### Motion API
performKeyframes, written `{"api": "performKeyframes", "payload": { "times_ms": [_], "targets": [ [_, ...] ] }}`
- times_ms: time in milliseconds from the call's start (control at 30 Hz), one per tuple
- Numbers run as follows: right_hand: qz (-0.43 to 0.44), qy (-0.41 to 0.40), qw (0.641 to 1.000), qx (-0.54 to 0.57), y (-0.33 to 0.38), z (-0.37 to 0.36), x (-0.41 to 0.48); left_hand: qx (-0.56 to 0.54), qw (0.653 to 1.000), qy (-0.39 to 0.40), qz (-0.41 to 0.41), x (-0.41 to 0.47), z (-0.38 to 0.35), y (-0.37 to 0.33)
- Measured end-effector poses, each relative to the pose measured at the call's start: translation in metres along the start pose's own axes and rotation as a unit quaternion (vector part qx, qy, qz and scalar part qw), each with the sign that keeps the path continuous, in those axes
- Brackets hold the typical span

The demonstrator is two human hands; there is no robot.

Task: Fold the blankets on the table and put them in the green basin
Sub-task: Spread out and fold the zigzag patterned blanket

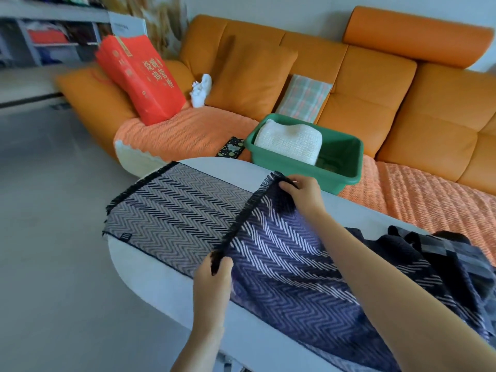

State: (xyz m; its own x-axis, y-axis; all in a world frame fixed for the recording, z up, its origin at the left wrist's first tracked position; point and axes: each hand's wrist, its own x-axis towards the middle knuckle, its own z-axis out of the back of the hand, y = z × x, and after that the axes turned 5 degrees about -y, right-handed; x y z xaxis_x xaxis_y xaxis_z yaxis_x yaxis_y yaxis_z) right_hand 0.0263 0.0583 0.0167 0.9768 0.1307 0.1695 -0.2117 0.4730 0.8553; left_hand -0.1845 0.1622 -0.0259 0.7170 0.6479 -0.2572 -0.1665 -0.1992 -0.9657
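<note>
Two hands, left hand [214, 267] and right hand [300, 189], pinched the zigzag blanket [174, 210]'s fringed edge mid-fold; laying it flat was judged next, green basin [346, 157] afterwards.

An orange leather sofa [362, 84] spans the rear of the room against a pale wall [268, 6], its seat covered by an orange textured throw [188, 130]. A grey shelving unit [53, 30] stands at the far left. The floor [48, 197] is smooth grey, evenly lit by daylight.
</note>
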Motion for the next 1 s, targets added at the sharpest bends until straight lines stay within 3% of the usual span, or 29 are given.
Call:
{"api": "performKeyframes", "payload": {
  "times_ms": [100, 367, 700, 867, 1000],
  "targets": [
    [0.045, -0.008, 0.999, -0.003, 0.026, -0.024, 0.016, -0.066, 0.996, -0.057, -0.011, 0.027, 0.019, -0.018],
    [0.03, 0.054, 0.995, -0.083, 0.007, -0.117, 0.039, 0.034, 0.996, -0.076, -0.042, 0.078, 0.071, -0.001],
    [0.118, 0.026, 0.989, -0.09, 0.08, -0.189, 0.078, -0.105, 0.97, -0.191, -0.104, 0.145, 0.117, -0.036],
    [0.135, 0.046, 0.98, -0.14, 0.103, -0.25, 0.113, 0.018, 0.957, -0.237, -0.169, 0.208, 0.15, -0.033],
    [0.084, 0.117, 0.959, -0.242, 0.057, -0.289, 0.108, 0.066, 0.964, -0.234, -0.107, 0.223, 0.174, -0.001]
  ]
}}
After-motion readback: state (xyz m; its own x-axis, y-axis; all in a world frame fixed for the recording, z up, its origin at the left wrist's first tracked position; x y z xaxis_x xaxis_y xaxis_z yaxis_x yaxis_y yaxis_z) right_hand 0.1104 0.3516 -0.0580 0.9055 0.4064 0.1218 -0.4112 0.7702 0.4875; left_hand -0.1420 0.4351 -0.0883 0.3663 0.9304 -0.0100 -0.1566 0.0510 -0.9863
